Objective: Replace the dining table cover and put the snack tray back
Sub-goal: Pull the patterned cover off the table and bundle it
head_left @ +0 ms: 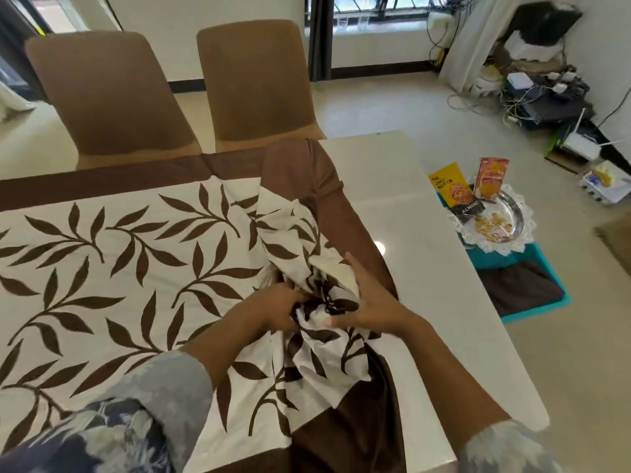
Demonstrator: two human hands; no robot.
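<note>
A cream table cover (pixel 112 261) with brown leaves and a brown border lies over the left part of the dining table (pixel 426 254). Its right end is bunched into a heap near the table's middle. My left hand (pixel 273 307) grips the bunched cloth from the left. My right hand (pixel 370 298) presses on the heap from the right, fingers spread over the folds. The table's right part is bare and glossy white. The snack tray (pixel 495 221), a silver dish on a lace doily with snack packets, sits off the table on a teal box to the right.
Two brown chairs (pixel 109 97) stand at the table's far side. The teal box (pixel 532 295) on the floor holds a folded dark brown cloth. Routers, cables and boxes (pixel 546 93) clutter the far right corner by the wall.
</note>
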